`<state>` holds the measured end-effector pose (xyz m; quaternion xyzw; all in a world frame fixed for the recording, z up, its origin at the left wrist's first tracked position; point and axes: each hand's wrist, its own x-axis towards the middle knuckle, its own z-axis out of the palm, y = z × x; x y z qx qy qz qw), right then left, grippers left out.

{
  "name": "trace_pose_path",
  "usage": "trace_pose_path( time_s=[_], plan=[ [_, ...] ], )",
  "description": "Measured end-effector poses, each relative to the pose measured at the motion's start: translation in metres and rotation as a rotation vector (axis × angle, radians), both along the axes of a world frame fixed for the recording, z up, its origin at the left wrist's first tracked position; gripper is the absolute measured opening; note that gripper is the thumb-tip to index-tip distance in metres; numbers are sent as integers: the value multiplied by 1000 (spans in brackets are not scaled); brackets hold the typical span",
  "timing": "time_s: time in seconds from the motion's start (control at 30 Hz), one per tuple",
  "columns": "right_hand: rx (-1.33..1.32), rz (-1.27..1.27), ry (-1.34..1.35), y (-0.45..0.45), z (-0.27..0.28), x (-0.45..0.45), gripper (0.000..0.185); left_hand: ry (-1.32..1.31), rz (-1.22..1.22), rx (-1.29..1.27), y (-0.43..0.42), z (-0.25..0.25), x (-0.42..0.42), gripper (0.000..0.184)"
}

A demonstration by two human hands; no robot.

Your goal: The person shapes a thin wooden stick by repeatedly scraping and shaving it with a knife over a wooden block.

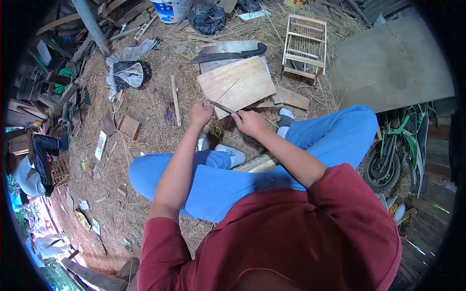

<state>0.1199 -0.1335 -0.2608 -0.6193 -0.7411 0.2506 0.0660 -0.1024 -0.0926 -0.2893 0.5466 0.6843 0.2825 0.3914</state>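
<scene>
My right hand (250, 122) is closed on a knife (223, 106), whose narrow dark blade points left toward my other hand. My left hand (201, 115) is closed, its fingertips pinched at the blade's far end and around a thin stick (230, 89) that slants up over the board. The fingers partly hide that grip. Just beyond both hands, a pale wooden board (247, 82) lies tilted on the ground. Behind it rests a large machete (233, 54) with a black handle. A small wooden cage-like frame with thin bars (305, 47) stands farther right.
Wood strips (175, 101) and a small wooden tray (129, 127) lie on the shaving-covered ground. At right are a large flat panel (393, 63) and a green motorbike (395, 145). A white bucket (171, 10) stands at the back. Another person (36, 165) sits at far left.
</scene>
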Motion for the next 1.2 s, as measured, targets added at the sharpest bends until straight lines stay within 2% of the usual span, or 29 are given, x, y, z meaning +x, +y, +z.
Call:
trace_pose_path(
  time_s=[0.03,0.13,0.27,0.37,0.47,0.5,0.67,0.73,0.83,1.0,1.2],
  plan=[
    [-7,-13,-21,1,1,1,47,-64,-11,-75,1,1,-2,22],
    [-41,-10,-31,7,1,9,48,-117,-32,-49,1,0,-3,20],
    [-43,-73,-38,11,-6,14,49,-23,-90,-99,2,4,-3,17],
    [5,42,-34,3,-9,8,49,-118,-62,-162,2,3,-1,17],
    [-99,8,25,8,14,5,49,-104,-68,-139,2,6,-3,17],
    [4,-17,34,12,-18,8,49,-123,-47,-154,0,16,0,17],
    [21,56,-8,3,-12,2,48,-172,-101,-183,4,4,-6,16],
    [78,71,55,7,-13,4,45,-249,-64,-208,3,8,-6,18],
    [84,12,61,-4,-18,-7,46,-258,-51,-195,4,0,-9,18],
    [77,63,23,3,-21,2,45,-241,-57,-248,4,2,-11,18],
    [113,-99,-11,13,-30,18,48,-362,24,-282,3,1,-9,19]
  ],
)
